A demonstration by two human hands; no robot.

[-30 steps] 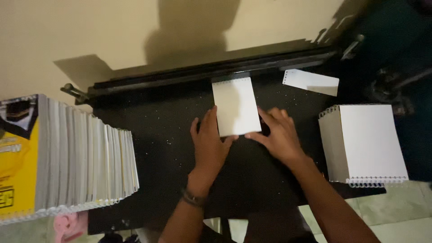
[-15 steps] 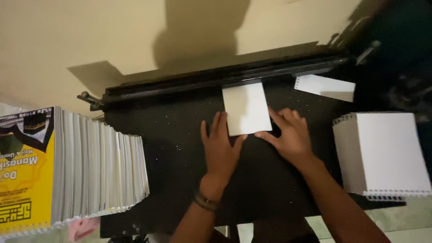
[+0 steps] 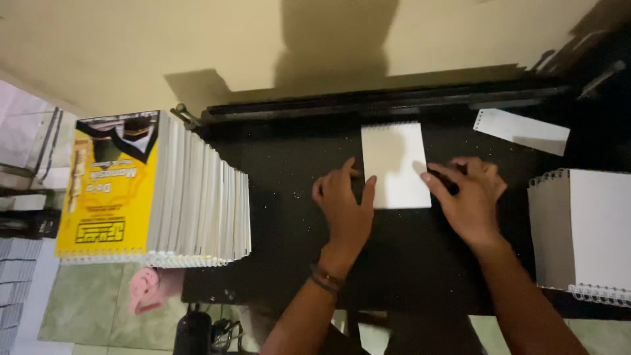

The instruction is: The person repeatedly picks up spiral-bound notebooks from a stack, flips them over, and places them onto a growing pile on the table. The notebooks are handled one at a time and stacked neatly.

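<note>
1. A small white pad of paper (image 3: 395,164) lay flat on the black worktop (image 3: 282,197), its far edge up against the long dark bar of the machine (image 3: 368,105) that ran along the back.
2. The left hand (image 3: 343,204) lay palm down, fingers loosely spread, with its fingertips touching the pad's left edge near the lower corner. It gripped nothing.
3. A dark band (image 3: 327,279) sat on the left wrist.
4. The right hand (image 3: 468,197) lay palm down on the other side, fingers slightly curled and pointing left, the foremost fingertip touching the pad's right edge. It pinched nothing that could be seen.
5. The pad sat between the two hands, pressed from both sides rather than lifted.
6. A loose white paper strip (image 3: 521,131) with small holes along one short end lay further right, near the bar and apart from the pad.
7. At the right edge stood a stack of white spiral-bound notebooks (image 3: 585,227), the wire coils showing at its near side.
8. On the left, well apart from the hands, a tall fanned stack of booklets (image 3: 197,197) carried a yellow cover (image 3: 112,190) on top.
9. Green floor tiles (image 3: 92,309) showed below the worktop's near edge.
</note>
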